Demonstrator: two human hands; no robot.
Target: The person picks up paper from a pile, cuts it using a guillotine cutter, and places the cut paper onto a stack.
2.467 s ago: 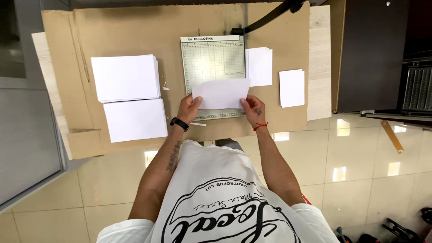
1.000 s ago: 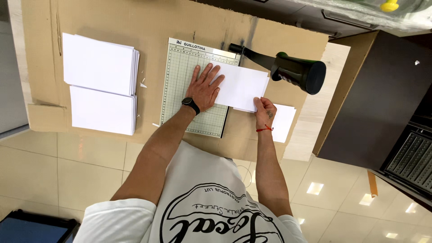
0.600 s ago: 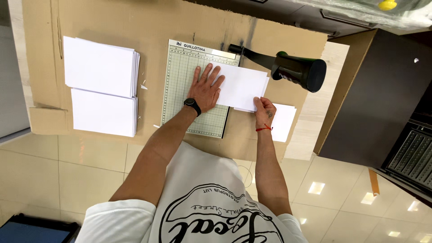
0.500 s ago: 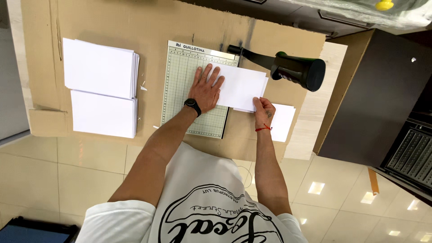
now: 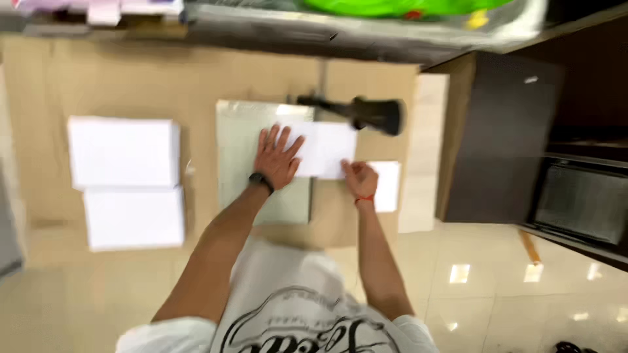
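Left hand (image 5: 276, 157) flat, fingers spread, pressing white sheet (image 5: 325, 150) onto paper cutter board (image 5: 243, 153) mid-worktop; right hand (image 5: 358, 178) pinches sheet's near right edge, fingers curled; black cutter handle (image 5: 366, 112) raised behind; two white paper stacks (image 5: 125, 183) toward left edge

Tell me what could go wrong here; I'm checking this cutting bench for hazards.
1. The left hand lies flat on the white sheet of paper over the pale green cutter board, fingers near the black raised cutter arm; a dropped arm might catch them.
2. The right hand grips only the sheet's lower edge, so the paper could skew and cut crooked.
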